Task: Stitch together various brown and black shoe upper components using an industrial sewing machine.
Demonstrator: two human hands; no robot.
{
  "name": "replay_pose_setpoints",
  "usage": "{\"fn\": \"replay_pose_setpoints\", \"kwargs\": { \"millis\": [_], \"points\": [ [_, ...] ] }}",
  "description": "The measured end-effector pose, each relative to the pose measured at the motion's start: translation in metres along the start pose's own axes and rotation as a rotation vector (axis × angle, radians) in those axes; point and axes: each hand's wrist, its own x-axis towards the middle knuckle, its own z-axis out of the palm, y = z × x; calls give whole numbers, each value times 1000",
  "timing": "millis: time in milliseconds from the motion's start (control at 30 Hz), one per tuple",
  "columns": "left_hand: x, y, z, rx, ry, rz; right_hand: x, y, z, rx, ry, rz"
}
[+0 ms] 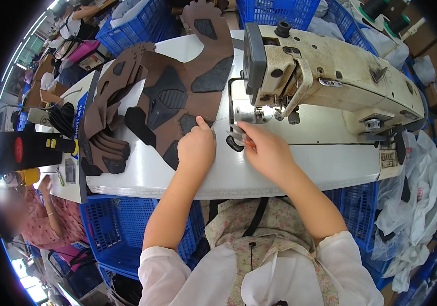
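Note:
My left hand [197, 146] is curled at the near right edge of a brown shoe upper piece [213, 48] with black patches, one finger extended onto it. What its folded fingers pinch is partly hidden. Just right of it, my right hand [268, 152] is closed around small thread snips [236, 134]. Their silver blades point left toward the piece, and a bit of orange shows at the fingers. Beyond my right hand stands the head of a cream industrial sewing machine [325, 74], its needle area [278, 113] close to my fingertips.
A stack of brown upper pieces [107, 109] lies left on the white table [142, 181]. Blue crates [121, 217] stand below and behind. Plastic bags [417, 183] hang at right. Another person [50, 219] sits at lower left, and one more [75, 23] is far left.

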Motion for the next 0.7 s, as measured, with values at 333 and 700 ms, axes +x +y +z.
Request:
{"fn": "replay_pose_setpoints", "kwargs": {
  "millis": [333,700],
  "points": [
    [-6,-4,0,-134,82,-10,32,-15,35,-491,-54,-88],
    [7,-4,-14,-92,332,123,3,-1,11,-162,14,-60]
  ]
}}
